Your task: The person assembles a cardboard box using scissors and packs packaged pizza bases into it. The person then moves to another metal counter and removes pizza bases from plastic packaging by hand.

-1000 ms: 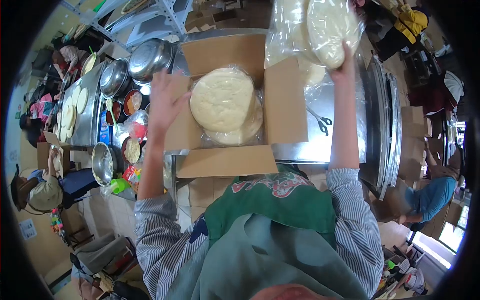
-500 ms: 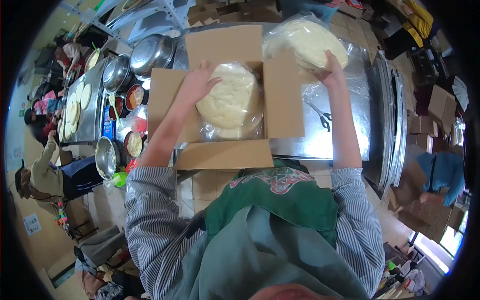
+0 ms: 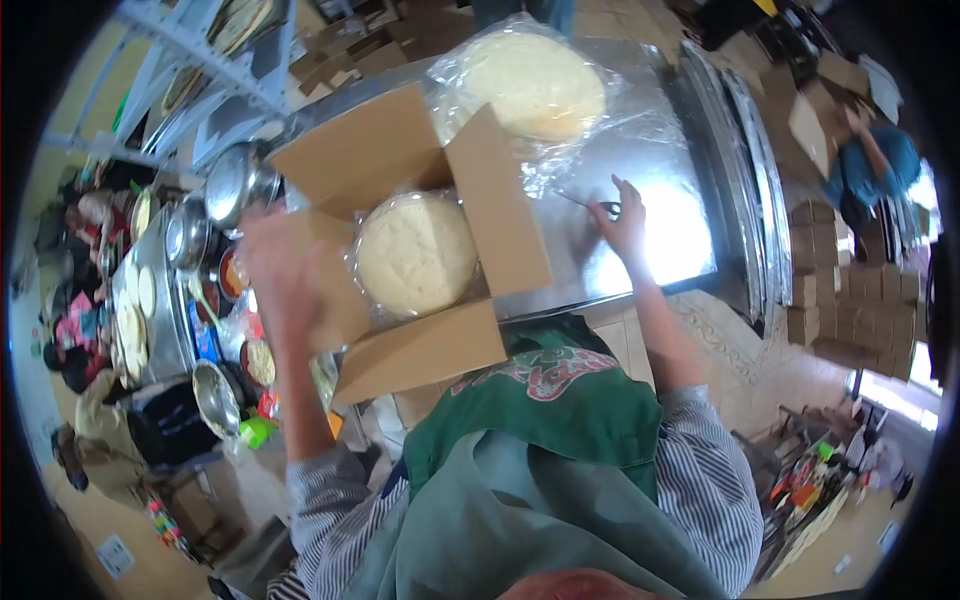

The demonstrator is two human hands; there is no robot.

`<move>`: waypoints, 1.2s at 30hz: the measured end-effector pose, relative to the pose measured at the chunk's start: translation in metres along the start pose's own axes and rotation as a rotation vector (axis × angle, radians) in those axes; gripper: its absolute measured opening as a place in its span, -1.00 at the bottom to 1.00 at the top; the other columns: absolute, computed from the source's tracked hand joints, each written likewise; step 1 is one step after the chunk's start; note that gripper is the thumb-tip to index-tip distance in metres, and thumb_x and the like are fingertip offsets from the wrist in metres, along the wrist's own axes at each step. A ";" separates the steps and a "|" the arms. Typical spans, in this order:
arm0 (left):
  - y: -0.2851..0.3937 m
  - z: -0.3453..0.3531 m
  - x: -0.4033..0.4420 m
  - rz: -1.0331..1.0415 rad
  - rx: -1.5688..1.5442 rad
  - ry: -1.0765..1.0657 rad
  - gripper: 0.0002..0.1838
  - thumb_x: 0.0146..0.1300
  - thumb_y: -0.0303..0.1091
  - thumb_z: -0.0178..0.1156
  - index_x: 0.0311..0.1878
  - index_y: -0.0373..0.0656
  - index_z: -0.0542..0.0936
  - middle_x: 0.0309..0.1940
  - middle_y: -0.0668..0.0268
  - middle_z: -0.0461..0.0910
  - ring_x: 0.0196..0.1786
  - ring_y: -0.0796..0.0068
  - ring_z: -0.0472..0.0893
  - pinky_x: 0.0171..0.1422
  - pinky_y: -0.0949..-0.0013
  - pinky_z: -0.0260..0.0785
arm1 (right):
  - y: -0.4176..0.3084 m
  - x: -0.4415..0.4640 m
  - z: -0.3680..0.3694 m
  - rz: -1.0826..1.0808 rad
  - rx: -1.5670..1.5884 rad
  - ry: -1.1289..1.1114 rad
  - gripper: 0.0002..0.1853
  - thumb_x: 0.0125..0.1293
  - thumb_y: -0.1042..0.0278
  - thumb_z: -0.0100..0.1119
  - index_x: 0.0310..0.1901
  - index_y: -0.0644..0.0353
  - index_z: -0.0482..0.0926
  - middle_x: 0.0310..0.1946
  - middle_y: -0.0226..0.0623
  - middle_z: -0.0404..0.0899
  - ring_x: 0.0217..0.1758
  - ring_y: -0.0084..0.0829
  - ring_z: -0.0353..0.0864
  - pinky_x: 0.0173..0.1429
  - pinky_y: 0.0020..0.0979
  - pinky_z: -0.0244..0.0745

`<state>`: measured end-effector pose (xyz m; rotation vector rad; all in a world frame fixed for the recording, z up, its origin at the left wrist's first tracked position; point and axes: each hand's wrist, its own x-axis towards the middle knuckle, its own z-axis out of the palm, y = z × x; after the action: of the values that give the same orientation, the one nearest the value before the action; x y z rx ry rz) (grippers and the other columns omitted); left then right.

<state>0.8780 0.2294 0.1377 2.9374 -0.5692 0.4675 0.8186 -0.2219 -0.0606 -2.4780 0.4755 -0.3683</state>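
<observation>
Bowls (image 3: 187,235) sit left of the blurry left hand (image 3: 282,268); I can't tell how wide it is. Right beside it, a box (image 3: 499,205) holds round dough (image 3: 417,253). The right hand (image 3: 622,222), a bit open, touches scissors (image 3: 609,208).

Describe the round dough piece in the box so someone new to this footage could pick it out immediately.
Find the shiny metal table, then the open brown cardboard box with its flaps spread. Inside lies the flat, pale cream dough round in clear plastic. Cardboard walls surround it, whereas the similar plastic-wrapped round lies outside the box.
</observation>
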 end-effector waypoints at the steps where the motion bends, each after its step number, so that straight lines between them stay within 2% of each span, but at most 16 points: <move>1: -0.018 0.003 -0.016 -0.080 0.044 0.172 -0.30 0.16 -0.27 0.22 0.34 -0.24 0.21 0.34 0.03 0.21 0.41 -0.01 0.12 0.45 0.03 -0.09 | 0.017 -0.008 0.011 -0.068 -0.140 0.026 -0.23 0.09 0.01 0.27 0.30 0.11 0.23 0.24 0.02 0.27 0.31 0.01 0.22 0.34 0.00 0.14; 2: -0.051 0.010 -0.032 -0.028 0.119 0.199 -0.28 0.18 -0.26 0.21 0.37 -0.25 0.17 0.34 0.00 0.20 0.40 0.00 0.15 0.43 0.05 -0.03 | 0.037 -0.016 0.023 -0.128 -0.287 0.053 -0.22 0.07 0.03 0.28 0.30 0.11 0.22 0.24 0.04 0.26 0.35 0.07 0.15 0.36 0.01 0.09; 3: -0.072 0.014 -0.049 -0.265 -0.127 0.098 -0.28 0.23 -0.24 0.19 0.37 -0.29 0.13 0.30 -0.08 0.23 0.36 0.02 0.24 0.39 0.14 0.07 | 0.078 -0.022 0.055 -0.048 -0.191 -0.062 -0.21 0.05 0.04 0.30 0.31 0.09 0.21 0.26 0.02 0.25 0.39 0.08 0.10 0.39 -0.01 0.04; 4: -0.075 0.011 -0.060 -0.430 -0.340 -0.087 -0.29 0.26 -0.22 0.17 0.36 -0.34 0.13 0.25 -0.11 0.30 0.29 0.06 0.33 0.35 0.23 0.14 | 0.027 -0.027 0.023 -0.015 -0.397 -0.014 -0.27 0.06 0.11 0.30 0.27 0.10 0.28 0.28 -0.02 0.24 0.36 0.07 0.14 0.39 -0.04 0.07; 5: -0.104 0.024 -0.075 -0.448 -0.530 -0.254 -0.34 0.28 -0.20 0.16 0.32 -0.37 0.20 0.22 -0.04 0.36 0.25 0.19 0.39 0.30 0.26 0.18 | 0.022 -0.030 0.016 -0.060 -0.261 0.065 -0.40 0.03 0.24 0.32 0.16 0.08 0.39 0.19 -0.10 0.33 0.26 -0.02 0.27 0.29 -0.04 0.18; 6: -0.116 0.029 -0.085 -0.631 -0.645 -0.428 -0.41 0.30 -0.20 0.15 0.27 -0.38 0.28 0.22 0.04 0.37 0.21 0.27 0.41 0.28 0.26 0.21 | 0.015 -0.027 0.006 0.009 -0.047 -0.001 -0.51 -0.03 0.35 0.32 0.02 0.06 0.48 0.04 -0.18 0.42 0.08 -0.12 0.38 0.12 -0.04 0.28; 7: -0.137 0.045 -0.105 -0.669 -0.760 -0.347 -0.45 0.31 -0.20 0.15 0.24 -0.38 0.33 0.18 0.09 0.41 0.15 0.34 0.43 0.24 0.27 0.24 | 0.007 -0.030 0.005 0.061 -0.126 0.047 -0.49 -0.06 0.44 0.27 0.02 0.05 0.48 -0.08 -0.17 0.46 -0.02 -0.15 0.43 0.00 -0.16 0.36; 8: -0.129 0.045 -0.115 -0.753 -0.993 -0.224 -0.46 0.31 -0.21 0.14 0.23 -0.38 0.35 0.11 0.12 0.45 0.10 0.36 0.43 0.21 0.27 0.26 | 0.007 -0.035 0.005 0.093 -0.112 0.081 -0.50 -0.07 0.46 0.25 0.02 0.02 0.48 -0.12 -0.16 0.45 -0.04 -0.15 0.43 -0.02 -0.18 0.35; 9: -0.127 0.042 -0.120 -0.794 -1.032 -0.196 -0.45 0.29 -0.19 0.16 0.21 -0.39 0.36 0.08 0.11 0.46 0.07 0.36 0.45 0.17 0.28 0.29 | 0.008 -0.035 0.007 0.203 -0.092 0.076 -0.50 -0.09 0.43 0.26 0.01 0.01 0.48 -0.16 -0.15 0.43 -0.06 -0.15 0.43 -0.01 -0.18 0.34; 12: -0.089 0.009 -0.106 -0.854 -1.091 -0.226 -0.42 0.26 -0.14 0.20 0.17 -0.42 0.38 0.03 0.08 0.47 -0.01 0.32 0.50 0.05 0.29 0.36 | 0.015 -0.033 -0.005 0.285 -0.121 -0.180 -0.58 -0.13 0.24 0.29 -0.17 0.10 0.45 -0.23 -0.16 0.49 -0.10 -0.11 0.49 -0.08 -0.11 0.38; 16: -0.036 -0.040 -0.106 -0.856 -1.207 -0.132 -0.44 0.27 -0.11 0.15 0.14 -0.43 0.41 0.02 0.03 0.48 -0.05 0.26 0.52 -0.02 0.25 0.42 | 0.035 -0.055 -0.008 0.224 -0.047 -0.225 -0.58 -0.11 0.15 0.28 -0.21 0.14 0.45 -0.36 -0.12 0.56 -0.21 -0.07 0.55 -0.15 -0.11 0.43; 23: 0.061 -0.090 -0.132 -0.710 -1.293 0.172 -0.46 0.27 -0.16 0.12 0.17 -0.41 0.40 0.07 0.01 0.45 0.00 0.23 0.51 0.04 0.21 0.40 | 0.101 -0.184 -0.102 0.163 0.211 -0.169 -0.64 -0.08 0.17 0.23 -0.25 0.12 0.42 -0.54 -0.16 0.55 -0.40 -0.08 0.57 -0.32 -0.14 0.43; 29: 0.140 -0.119 -0.159 -0.514 -1.255 0.364 -0.46 0.26 -0.21 0.12 0.20 -0.38 0.38 0.11 0.01 0.43 0.04 0.22 0.50 0.11 0.19 0.38 | 0.198 -0.366 -0.155 0.599 0.281 -0.160 -0.65 0.06 0.13 0.19 -0.16 0.13 0.49 -0.47 -0.17 0.61 -0.43 -0.19 0.64 -0.30 -0.24 0.50; 31: 0.166 -0.126 -0.161 -0.448 -1.262 0.395 -0.47 0.26 -0.22 0.12 0.22 -0.37 0.38 0.12 0.01 0.42 0.05 0.21 0.50 0.14 0.18 0.37 | 0.243 -0.435 -0.148 0.553 0.178 -0.037 -0.68 0.17 0.10 0.17 -0.18 0.16 0.52 -0.51 -0.20 0.62 -0.54 -0.25 0.64 -0.37 -0.33 0.52; 33: 0.191 -0.134 -0.162 -0.377 -1.274 0.414 -0.47 0.26 -0.23 0.12 0.23 -0.36 0.37 0.14 0.01 0.42 0.07 0.21 0.50 0.16 0.18 0.36 | 0.253 -0.485 -0.169 0.934 0.584 -0.031 -0.70 0.24 0.09 0.13 -0.25 0.19 0.55 -0.57 -0.28 0.62 -0.59 -0.36 0.63 -0.44 -0.42 0.51; 36: 0.229 -0.145 -0.155 -0.239 -1.249 0.413 -0.46 0.25 -0.26 0.11 0.24 -0.34 0.36 0.16 0.01 0.41 0.09 0.21 0.49 0.19 0.16 0.35 | 0.273 -0.550 -0.184 1.088 0.511 0.094 -0.70 0.28 0.10 0.06 -0.29 0.20 0.56 -0.59 -0.30 0.62 -0.61 -0.44 0.63 -0.47 -0.45 0.49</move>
<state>0.6138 0.0958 0.2369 1.6269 -0.2678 0.4336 0.1893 -0.2951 -0.1603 -1.4306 1.4401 -0.1162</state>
